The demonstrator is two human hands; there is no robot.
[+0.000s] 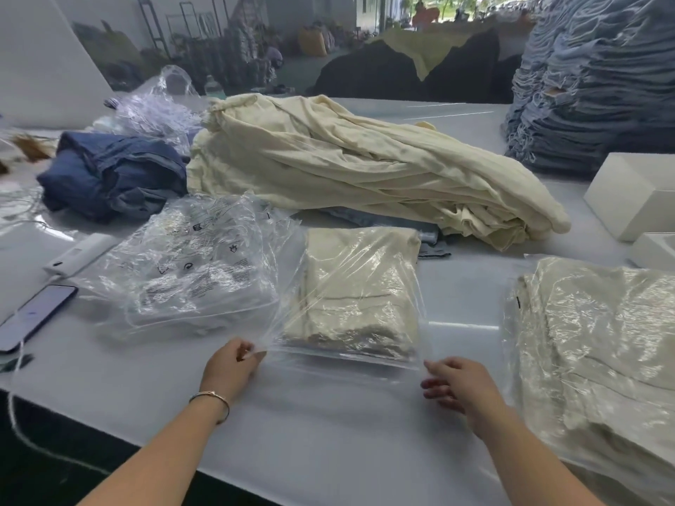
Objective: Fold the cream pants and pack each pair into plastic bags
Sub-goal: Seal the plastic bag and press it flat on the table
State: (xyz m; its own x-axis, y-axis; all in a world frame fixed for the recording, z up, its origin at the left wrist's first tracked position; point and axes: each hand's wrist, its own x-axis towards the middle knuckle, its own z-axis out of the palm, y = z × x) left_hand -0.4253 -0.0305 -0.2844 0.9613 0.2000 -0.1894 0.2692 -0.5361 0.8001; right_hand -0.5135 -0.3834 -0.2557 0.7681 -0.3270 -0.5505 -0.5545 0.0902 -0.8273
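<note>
A folded pair of cream pants (359, 290) lies inside a clear plastic bag (409, 363) in the middle of the white table (328, 432). My left hand (232, 367) pinches the bag's near left corner. My right hand (456, 387) hovers at the bag's near right corner with fingers loosely extended; whether it touches the plastic is unclear. Behind the bag sits a long heap of unfolded cream pants (365, 166). To the left lies a stack of empty clear bags (197, 264). At the right rests a pile of bagged cream pants (599, 345).
A dark blue garment (109, 173) lies at the back left. A phone (33, 315) with a cable and a white power bank (78, 255) sit at the left edge. White boxes (635, 195) and a tall denim stack (591, 78) stand at the right.
</note>
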